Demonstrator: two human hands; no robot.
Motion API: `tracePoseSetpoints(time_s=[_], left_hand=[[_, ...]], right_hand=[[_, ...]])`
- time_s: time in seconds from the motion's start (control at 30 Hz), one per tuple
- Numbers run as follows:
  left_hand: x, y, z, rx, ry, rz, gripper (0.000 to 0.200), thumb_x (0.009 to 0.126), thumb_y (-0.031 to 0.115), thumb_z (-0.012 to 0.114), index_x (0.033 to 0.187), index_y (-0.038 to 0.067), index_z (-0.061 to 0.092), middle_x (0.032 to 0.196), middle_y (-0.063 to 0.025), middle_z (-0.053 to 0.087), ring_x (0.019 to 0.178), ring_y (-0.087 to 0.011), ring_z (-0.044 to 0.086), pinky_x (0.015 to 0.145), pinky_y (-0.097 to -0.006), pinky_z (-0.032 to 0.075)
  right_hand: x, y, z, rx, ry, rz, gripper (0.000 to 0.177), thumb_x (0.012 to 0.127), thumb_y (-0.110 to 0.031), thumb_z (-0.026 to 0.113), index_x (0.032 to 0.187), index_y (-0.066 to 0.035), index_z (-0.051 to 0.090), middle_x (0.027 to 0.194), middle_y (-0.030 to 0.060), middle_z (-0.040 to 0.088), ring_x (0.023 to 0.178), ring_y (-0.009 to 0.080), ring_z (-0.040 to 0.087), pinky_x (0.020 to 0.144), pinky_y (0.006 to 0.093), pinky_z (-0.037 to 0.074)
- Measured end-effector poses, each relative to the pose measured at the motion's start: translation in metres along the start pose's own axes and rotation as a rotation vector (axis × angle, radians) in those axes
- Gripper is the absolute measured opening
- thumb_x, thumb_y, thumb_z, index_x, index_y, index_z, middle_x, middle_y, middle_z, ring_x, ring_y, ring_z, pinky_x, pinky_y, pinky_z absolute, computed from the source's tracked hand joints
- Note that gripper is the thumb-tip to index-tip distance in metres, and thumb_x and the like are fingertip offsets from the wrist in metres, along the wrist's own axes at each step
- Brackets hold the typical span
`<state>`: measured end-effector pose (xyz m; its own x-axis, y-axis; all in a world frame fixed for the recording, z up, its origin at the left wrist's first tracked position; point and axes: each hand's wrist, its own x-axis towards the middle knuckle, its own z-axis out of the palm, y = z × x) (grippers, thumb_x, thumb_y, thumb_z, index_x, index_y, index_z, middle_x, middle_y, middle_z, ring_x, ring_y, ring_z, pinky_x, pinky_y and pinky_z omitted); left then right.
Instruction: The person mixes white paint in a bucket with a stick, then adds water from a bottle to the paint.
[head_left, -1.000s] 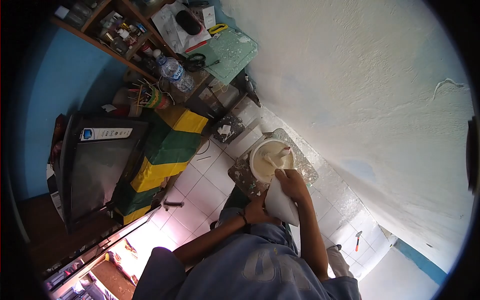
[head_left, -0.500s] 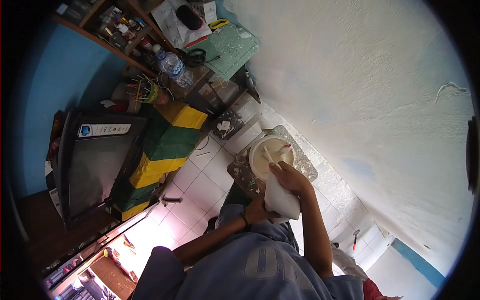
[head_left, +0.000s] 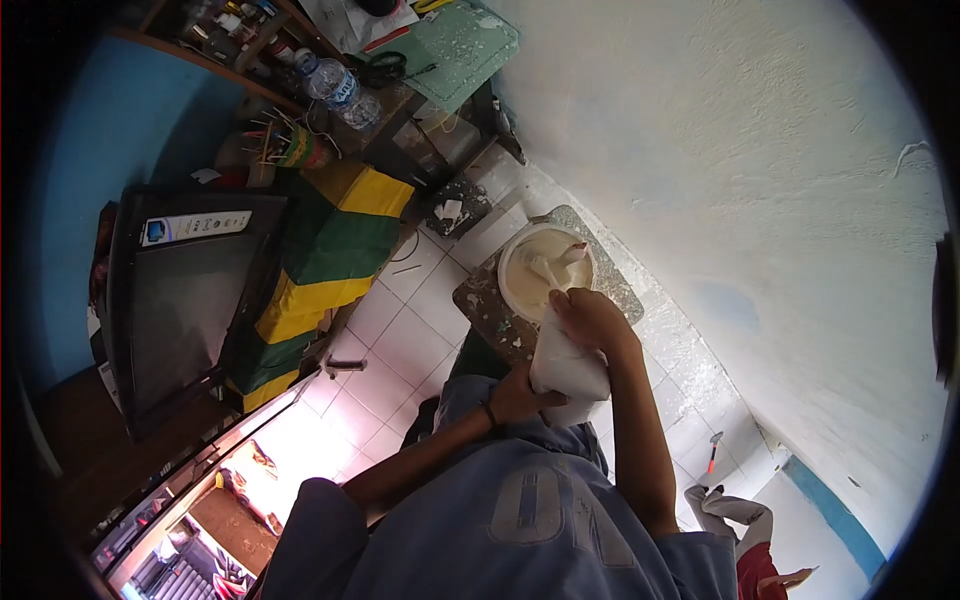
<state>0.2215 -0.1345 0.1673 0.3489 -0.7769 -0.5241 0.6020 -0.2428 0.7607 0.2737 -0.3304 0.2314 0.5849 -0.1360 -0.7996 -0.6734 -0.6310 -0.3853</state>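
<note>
On speckled board (head_left: 484,310), bowl (head_left: 506,288) of cream paste (head_left: 532,288), hands (head_left: 590,320) gripping white bag (head_left: 566,371)

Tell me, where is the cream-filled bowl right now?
The bowl sits near the head view's centre, on the speckled board, just ahead of the right hand and white bag.

I have a single view, from the camera on the person's head. It looks forward and steeply down over the chest to the tiled floor (head_left: 405,345), and is rolled so that the white wall (head_left: 740,150) fills the upper right and the shelf (head_left: 190,55) the upper left. It sits close: the left hand (head_left: 520,395) and right hand (head_left: 590,318), both on a white bag (head_left: 565,370), lie near mid-frame beside the bowl (head_left: 503,285), and a dark fisheye rim rings the field.
</note>
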Motion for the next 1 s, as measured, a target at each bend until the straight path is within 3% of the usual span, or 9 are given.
tracePoseSetpoints(time_s=[0.17,0.3,0.4,0.5,0.7,0.77,0.9,1.0], left_hand=[[-0.008,0.015,0.009,-0.277,-0.042,-0.042,0.048,0.082,0.018,0.072,0.119,-0.001,0.048,0.101,-0.0152,0.063,0.076,-0.0256,0.067,0.048,-0.0345,0.059],[-0.007,0.020,0.010,-0.362,-0.023,-0.040,0.046,0.086,0.019,0.068,0.121,-0.001,0.046,0.100,-0.0146,0.062,0.074,-0.0262,0.067,0.046,-0.0350,0.058],[-0.009,0.033,0.011,-0.381,-0.006,-0.039,0.047,0.088,0.022,0.066,0.123,0.000,0.044,0.100,-0.0140,0.062,0.073,-0.0257,0.067,0.045,-0.0342,0.057],[-0.012,0.039,0.007,-0.368,0.001,-0.042,0.048,0.089,0.026,0.064,0.124,0.000,0.044,0.100,-0.0135,0.062,0.073,-0.0246,0.067,0.044,-0.0331,0.056],[-0.013,0.058,0.000,-0.408,-0.049,-0.028,0.051,0.091,0.035,0.060,0.127,0.004,0.041,0.103,-0.0122,0.060,0.075,-0.0215,0.067,0.042,-0.0303,0.054],[-0.013,0.063,-0.003,-0.365,-0.084,-0.033,0.053,0.092,0.036,0.058,0.131,0.007,0.037,0.109,-0.0121,0.057,0.080,-0.0210,0.066,0.042,-0.0304,0.054],[-0.010,0.058,-0.005,-0.391,-0.033,-0.045,0.054,0.091,0.035,0.058,0.131,0.007,0.037,0.106,-0.0117,0.057,0.077,-0.0189,0.066,0.040,-0.0285,0.051],[-0.001,0.057,-0.006,-0.381,0.006,-0.027,0.051,0.092,0.033,0.057,0.130,0.006,0.038,0.104,-0.0108,0.058,0.075,-0.0172,0.065,0.039,-0.0274,0.050]], right_hand=[[0.000,-0.005,-0.002,-0.042,0.013,0.034,0.058,0.093,-0.045,0.042,0.124,0.003,0.051,0.111,0.0250,0.062,0.104,0.0383,0.061,0.092,0.0445,0.045],[0.007,-0.011,-0.010,-0.093,-0.049,0.031,0.070,0.090,-0.049,0.044,0.135,0.005,0.040,0.116,0.0240,0.061,0.109,0.0358,0.060,0.095,0.0419,0.045],[0.007,-0.020,-0.009,-0.146,0.018,0.059,0.075,0.087,-0.054,0.048,0.132,0.007,0.041,0.117,0.0287,0.058,0.111,0.0374,0.058,0.096,0.0423,0.044],[0.003,-0.028,-0.018,-0.176,-0.054,0.013,0.081,0.086,-0.056,0.048,0.136,0.007,0.037,0.119,0.0279,0.058,0.111,0.0376,0.058,0.097,0.0408,0.044],[0.011,-0.032,-0.033,-0.187,-0.214,-0.008,0.075,0.084,-0.053,0.051,0.134,0.002,0.044,0.118,0.0275,0.059,0.110,0.0376,0.059,0.094,0.0395,0.045],[0.015,-0.036,-0.035,-0.241,-0.226,-0.021,0.073,0.083,-0.053,0.052,0.132,0.001,0.047,0.119,0.0258,0.059,0.110,0.0366,0.059,0.094,0.0388,0.045],[0.028,-0.031,-0.027,-0.231,-0.154,-0.065,0.072,0.083,-0.052,0.052,0.132,-0.001,0.047,0.117,0.0229,0.061,0.111,0.0356,0.059,0.095,0.0368,0.044],[0.029,-0.028,-0.036,-0.148,-0.211,-0.081,0.074,0.082,-0.054,0.054,0.132,0.000,0.047,0.122,0.0242,0.058,0.116,0.0339,0.056,0.098,0.0357,0.041]])
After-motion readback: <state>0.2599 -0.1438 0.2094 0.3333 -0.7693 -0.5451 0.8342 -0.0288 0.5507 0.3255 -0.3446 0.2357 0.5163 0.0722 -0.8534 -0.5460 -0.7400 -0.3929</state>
